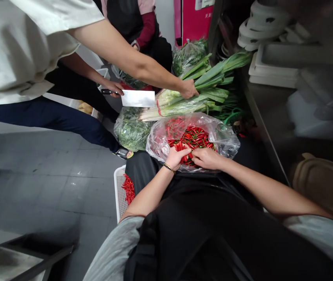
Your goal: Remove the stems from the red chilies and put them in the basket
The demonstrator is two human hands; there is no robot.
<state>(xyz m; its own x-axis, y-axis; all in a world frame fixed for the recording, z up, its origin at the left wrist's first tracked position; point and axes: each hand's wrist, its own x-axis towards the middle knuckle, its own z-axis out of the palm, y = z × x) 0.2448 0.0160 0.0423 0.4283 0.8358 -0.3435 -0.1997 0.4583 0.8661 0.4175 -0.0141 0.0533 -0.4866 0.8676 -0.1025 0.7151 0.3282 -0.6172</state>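
A large clear plastic bag (225, 142) full of red chili peppers (197, 136) with green stems lies open at my lap. Over the peppers, my left hand (176, 156) is closed around several red chilies. My right hand (207, 158) meets it from the right, thumb and finger pinched at a chili's stem end; the small part between the fingertips is mostly hidden. To the left of my legs stands a white perforated basket (119, 191), with loose red chilies (128, 189) lying in it.
A co-worker on the left holds a cleaver (138, 98) and grips a bundle of leeks (210, 82) just beyond my bag. Bagged greens (133, 130) sit beside it. Another person is behind. Along the right runs a metal counter (267, 128) with stacked white trays (274, 70).
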